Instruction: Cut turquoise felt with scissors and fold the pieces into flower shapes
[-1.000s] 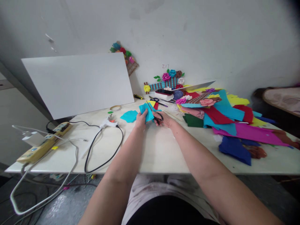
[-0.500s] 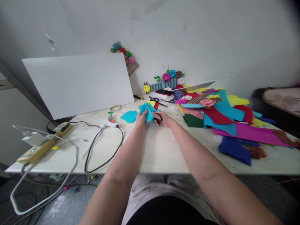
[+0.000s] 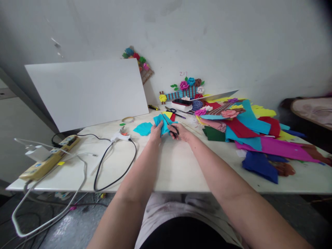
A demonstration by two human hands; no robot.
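My left hand [image 3: 156, 132] pinches a turquoise piece of crepe paper [image 3: 164, 128] above the middle of the table. In my right hand [image 3: 181, 132] are dark-handled scissors [image 3: 174, 130], fingers closed round the loops. Their blades point up and left across the held paper; whether they are biting into it I cannot tell. Another turquoise paper piece [image 3: 143, 128] lies just left of my left hand. Yellow paper [image 3: 168, 114] and red paper show behind the held piece.
At left lie a white glue gun [image 3: 120, 136] with a looping black cord and a yellow power strip [image 3: 49, 159]. A white board [image 3: 88, 93] leans on the wall. Colored crepe paper [image 3: 280, 147] heaps at right. A phone [image 3: 182, 102] and a second pair of scissors [image 3: 171, 110] sit behind.
My right hand and the scissors have shifted very slightly; the scissor loops look a little closer together. The left hand and its paper stay in place.
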